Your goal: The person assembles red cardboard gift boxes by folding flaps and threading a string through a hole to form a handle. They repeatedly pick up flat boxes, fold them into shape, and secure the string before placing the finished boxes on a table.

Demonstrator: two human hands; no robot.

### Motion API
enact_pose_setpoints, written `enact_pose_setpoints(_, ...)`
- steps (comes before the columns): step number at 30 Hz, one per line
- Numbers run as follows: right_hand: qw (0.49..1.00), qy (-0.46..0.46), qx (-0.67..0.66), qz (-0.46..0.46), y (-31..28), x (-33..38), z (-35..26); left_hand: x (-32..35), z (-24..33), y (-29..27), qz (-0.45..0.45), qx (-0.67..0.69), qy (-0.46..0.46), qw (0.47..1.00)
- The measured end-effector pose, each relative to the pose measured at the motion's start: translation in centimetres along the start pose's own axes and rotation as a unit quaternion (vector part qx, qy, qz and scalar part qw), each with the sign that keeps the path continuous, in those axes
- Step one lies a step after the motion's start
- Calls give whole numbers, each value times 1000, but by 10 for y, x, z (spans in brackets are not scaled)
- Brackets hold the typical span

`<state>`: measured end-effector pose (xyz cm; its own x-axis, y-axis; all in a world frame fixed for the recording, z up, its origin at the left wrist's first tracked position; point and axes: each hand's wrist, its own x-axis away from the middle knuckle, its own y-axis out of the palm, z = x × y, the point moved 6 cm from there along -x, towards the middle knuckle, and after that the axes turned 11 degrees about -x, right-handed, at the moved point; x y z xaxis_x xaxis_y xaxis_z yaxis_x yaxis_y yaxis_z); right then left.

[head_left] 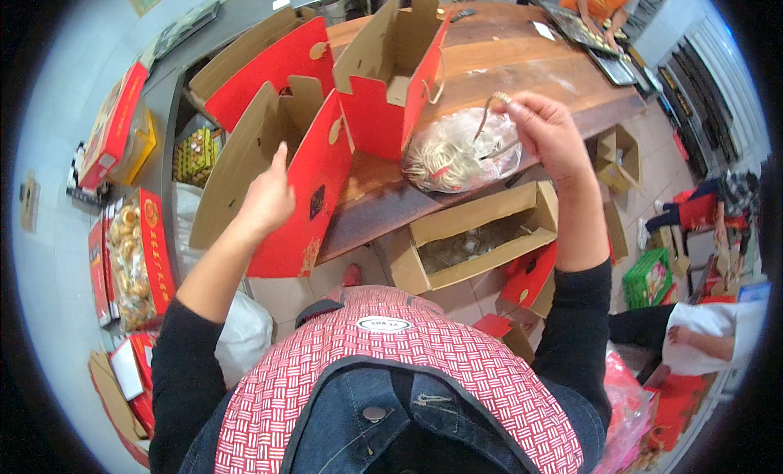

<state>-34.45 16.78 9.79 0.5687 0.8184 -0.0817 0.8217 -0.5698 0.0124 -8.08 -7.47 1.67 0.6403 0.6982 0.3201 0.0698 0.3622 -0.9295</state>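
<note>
Black sleeves [573,311], red-and-white patterned apron [457,352], pale oval label [384,324], blue denim garment [347,407]

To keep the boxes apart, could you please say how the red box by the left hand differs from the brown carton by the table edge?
The red box has a red outer side; the brown carton is plain brown. The red box looks taller than the carton. The red box is up at the table; the carton sits lower. Both are open-topped.
</note>
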Motion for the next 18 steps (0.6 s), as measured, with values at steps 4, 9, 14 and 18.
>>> enact_pose_setpoints(4, 991, 47, 47, -116, 70, 9, -1, 53, 82, -37, 309, 102, 393, 860)
enact_pose_setpoints(9, 993, -69, 84, -45, 95, 16, -39, 48, 105, -1, -116, 496, 316, 800)
enact_pose_setpoints(14, 960, 21, 274, -59, 23, 41, 7, 64, 60, 23, -76, 378, 321, 865)
enact_pose_setpoints(18, 917, -203, 324, -110, 147, 64, 14, 81, 77, 30, 50, 25, 327, 944)
